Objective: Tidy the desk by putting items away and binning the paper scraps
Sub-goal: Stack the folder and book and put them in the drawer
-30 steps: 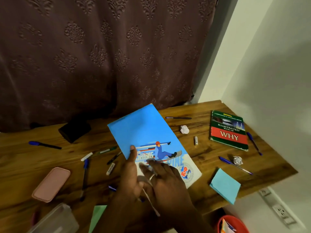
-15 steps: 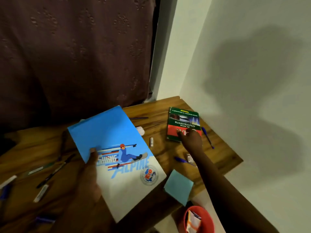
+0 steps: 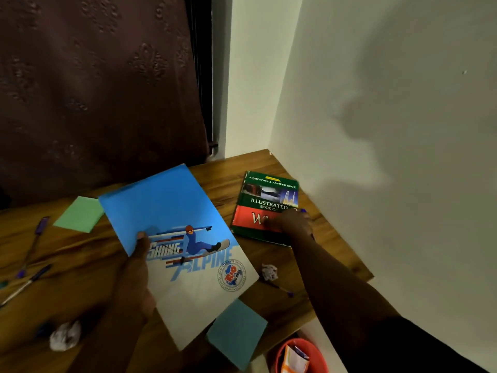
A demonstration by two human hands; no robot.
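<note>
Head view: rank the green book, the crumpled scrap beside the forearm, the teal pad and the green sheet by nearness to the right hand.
1. green book, under the right hand, touched.
2. crumpled scrap, beside the forearm, toward the front.
3. teal pad, at the desk's front edge.
4. green sheet, far left, past the notebook.

Single head-worn, wide-angle view. The camera looks forward and steeply down from close range onto the far right corner of the desk. The curtain closes the upper left and the wall the right. The left hand and right hand enter from below. The blue notebook fills the centre.
</note>
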